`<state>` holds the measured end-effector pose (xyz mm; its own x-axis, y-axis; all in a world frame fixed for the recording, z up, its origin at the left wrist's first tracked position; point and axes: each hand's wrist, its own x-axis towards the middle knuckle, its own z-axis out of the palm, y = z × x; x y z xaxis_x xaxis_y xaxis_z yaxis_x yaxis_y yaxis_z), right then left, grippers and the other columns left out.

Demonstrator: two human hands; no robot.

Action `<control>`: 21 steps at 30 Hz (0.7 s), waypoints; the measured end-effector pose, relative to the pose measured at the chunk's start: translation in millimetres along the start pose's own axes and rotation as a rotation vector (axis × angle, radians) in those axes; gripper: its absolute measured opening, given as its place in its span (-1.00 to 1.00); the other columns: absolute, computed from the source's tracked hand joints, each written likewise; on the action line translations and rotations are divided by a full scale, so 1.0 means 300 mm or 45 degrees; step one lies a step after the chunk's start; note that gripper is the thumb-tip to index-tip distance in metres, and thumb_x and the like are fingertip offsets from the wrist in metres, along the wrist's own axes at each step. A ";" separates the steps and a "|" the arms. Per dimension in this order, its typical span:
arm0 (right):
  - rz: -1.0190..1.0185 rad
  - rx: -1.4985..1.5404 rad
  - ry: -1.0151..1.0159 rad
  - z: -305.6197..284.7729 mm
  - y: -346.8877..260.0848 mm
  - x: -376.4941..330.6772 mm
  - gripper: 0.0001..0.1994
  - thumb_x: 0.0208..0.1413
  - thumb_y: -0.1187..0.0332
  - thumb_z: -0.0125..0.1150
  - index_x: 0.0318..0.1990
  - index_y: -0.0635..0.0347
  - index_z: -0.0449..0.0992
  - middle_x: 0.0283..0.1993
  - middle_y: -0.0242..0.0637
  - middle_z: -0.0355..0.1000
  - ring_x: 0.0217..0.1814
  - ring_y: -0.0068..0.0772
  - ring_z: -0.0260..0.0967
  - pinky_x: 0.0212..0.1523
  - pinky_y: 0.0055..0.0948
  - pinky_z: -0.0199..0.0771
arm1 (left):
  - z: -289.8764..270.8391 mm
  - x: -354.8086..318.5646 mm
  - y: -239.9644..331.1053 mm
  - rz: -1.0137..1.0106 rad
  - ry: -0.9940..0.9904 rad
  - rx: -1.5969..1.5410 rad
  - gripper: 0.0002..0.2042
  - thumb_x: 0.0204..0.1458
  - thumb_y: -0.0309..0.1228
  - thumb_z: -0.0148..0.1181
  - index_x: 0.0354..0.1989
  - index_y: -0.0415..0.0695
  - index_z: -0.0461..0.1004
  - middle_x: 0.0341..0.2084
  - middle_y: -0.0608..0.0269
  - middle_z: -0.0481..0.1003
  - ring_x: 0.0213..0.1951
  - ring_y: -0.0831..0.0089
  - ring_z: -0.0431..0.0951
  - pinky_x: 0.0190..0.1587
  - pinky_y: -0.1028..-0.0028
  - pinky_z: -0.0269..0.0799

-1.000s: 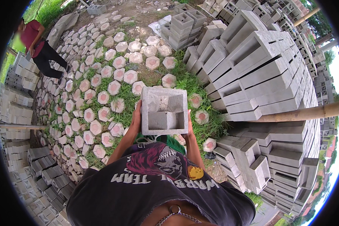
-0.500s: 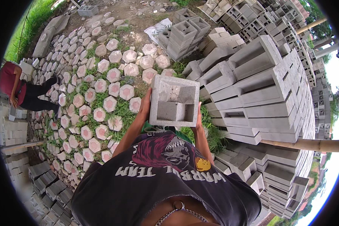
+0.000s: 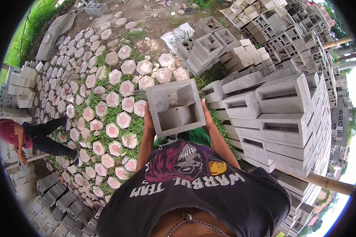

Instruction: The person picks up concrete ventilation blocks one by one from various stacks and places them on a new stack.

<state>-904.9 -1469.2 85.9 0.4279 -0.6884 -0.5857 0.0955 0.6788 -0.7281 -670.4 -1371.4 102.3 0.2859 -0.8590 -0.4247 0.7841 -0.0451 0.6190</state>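
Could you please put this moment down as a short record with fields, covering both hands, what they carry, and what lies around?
Held thing: hollow grey concrete block, square, open cavity facing up
Left hand: left hand gripping the block's left side
Right hand: right hand gripping the block's right side
Ground: hexagonal pavers, pinkish centres, laid in grass
Right of the person: stacked grey blocks, rows piled high
Far left: another person bending by low block rows

- Right side blocked – stacked grey hollow blocks rise close beside the right hand.
- Ahead: a smaller block pile past the carried concrete block.
- Left open – low hexagonal pavers in grass.
- Far left: another person crouching.
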 end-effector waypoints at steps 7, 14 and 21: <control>0.084 -0.243 -0.205 0.188 -0.190 0.478 -0.15 0.10 -0.38 -0.22 0.24 0.25 0.26 0.24 -0.13 0.24 0.24 -0.28 0.18 0.24 -0.36 0.13 | -0.160 0.357 0.110 0.382 0.041 -0.031 -0.41 0.25 0.04 -0.35 0.25 -0.17 0.15 0.12 0.18 0.31 0.10 0.31 0.31 0.20 0.30 0.16; 0.098 -0.233 -0.449 0.376 -0.506 0.885 -0.21 0.18 -0.31 -0.33 0.19 0.26 0.33 0.21 -0.14 0.28 0.22 -0.31 0.21 0.25 -0.38 0.11 | -0.025 0.698 0.335 0.499 0.311 0.037 -0.38 0.20 0.11 -0.30 0.27 -0.09 0.13 0.12 0.15 0.29 0.12 0.21 0.30 0.19 0.19 0.19; 0.139 -0.279 -0.524 0.360 -0.867 1.113 -0.24 0.18 -0.31 -0.30 0.20 0.21 0.33 0.21 -0.18 0.28 0.22 -0.35 0.20 0.23 -0.37 0.14 | 0.177 1.040 0.521 0.427 0.177 0.148 -0.39 0.20 0.10 -0.30 0.26 -0.09 0.14 0.12 0.16 0.29 0.11 0.21 0.30 0.18 0.18 0.20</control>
<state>-689.9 -1847.9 118.1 0.7495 -0.4275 -0.5054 -0.1425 0.6413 -0.7539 -487.7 -1673.4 101.7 0.5945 -0.7586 -0.2665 0.5689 0.1627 0.8062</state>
